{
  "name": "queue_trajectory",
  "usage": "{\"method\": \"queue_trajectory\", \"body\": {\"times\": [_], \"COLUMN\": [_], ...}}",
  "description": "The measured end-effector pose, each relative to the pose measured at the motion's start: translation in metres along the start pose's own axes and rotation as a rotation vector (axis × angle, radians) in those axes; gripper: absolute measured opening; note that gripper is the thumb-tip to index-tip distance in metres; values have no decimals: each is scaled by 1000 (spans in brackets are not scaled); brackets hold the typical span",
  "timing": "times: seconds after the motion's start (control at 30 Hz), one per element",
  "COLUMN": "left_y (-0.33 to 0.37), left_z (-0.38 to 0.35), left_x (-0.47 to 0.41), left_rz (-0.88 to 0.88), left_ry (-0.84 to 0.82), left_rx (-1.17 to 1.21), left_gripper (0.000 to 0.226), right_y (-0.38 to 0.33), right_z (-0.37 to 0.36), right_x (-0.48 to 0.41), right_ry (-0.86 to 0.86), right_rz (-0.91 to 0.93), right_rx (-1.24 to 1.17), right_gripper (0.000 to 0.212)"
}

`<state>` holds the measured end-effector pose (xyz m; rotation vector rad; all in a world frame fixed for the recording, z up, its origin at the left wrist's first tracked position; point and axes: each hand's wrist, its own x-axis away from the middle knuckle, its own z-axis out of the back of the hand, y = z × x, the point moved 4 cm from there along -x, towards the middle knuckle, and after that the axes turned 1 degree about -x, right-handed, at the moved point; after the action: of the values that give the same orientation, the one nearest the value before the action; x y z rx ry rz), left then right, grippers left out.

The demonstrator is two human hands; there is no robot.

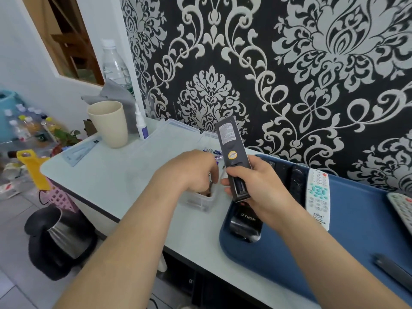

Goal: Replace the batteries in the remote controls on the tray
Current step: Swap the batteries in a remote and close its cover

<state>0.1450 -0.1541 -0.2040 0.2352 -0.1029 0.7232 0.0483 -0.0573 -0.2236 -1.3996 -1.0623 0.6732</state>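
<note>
My right hand (260, 186) grips a black remote (231, 150) back side up, raised over the table. Its battery bay (240, 186) is uncovered, and a blue battery lies inside. My left hand (189, 170) hangs over a small clear box (200, 200) with fingers curled downward, pinching a small dark battery (209, 176) at the box's mouth. Blue batteries (215, 153) lie in an open clear case behind the hands. On the blue tray (356, 230) lie another black remote (244, 221), a white remote (317, 197) and a grey one (401, 208).
A beige cup (109, 123), a small white tube (141, 123) and a water bottle (114, 63) stand at the table's back left. A dark narrow strip (392, 270) lies on the tray's near right. The table edge runs along the left, with a kettle (62, 237) on the floor below.
</note>
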Motion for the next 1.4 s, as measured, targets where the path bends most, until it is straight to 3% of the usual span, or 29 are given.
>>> {"method": "queue_trajectory", "body": {"times": [0.2,0.57,0.77,1.0,1.1,1.17,1.23,1.4], "left_y": [-12,10,7,-4,-8,-7,13,82], "left_z": [5,6,6,3,20,36,44,38], "left_x": [-11,-61,-58,-51,-38,-20,0,12], "left_rz": [58,13,72,218,236,212,127,-52], "left_ry": [203,98,59,4,221,419,438,358], "left_rx": [13,-150,-93,188,293,711,1187,1420], "left_gripper": [47,11,23,13,4,7,13,15], "right_y": [-18,-24,-23,-26,-29,-34,-40,-55], "right_z": [18,10,12,22,28,32,36,56], "right_x": [-14,-46,-37,-15,-2,6,17,52], "right_ry": [51,48,64,72,66,45,-2,-87], "right_rz": [29,104,75,-67,-89,-86,-70,28], "right_rx": [-24,186,75,-247,-330,-384,-408,-366], "right_gripper": [20,21,23,30,26,21,16,14]}}
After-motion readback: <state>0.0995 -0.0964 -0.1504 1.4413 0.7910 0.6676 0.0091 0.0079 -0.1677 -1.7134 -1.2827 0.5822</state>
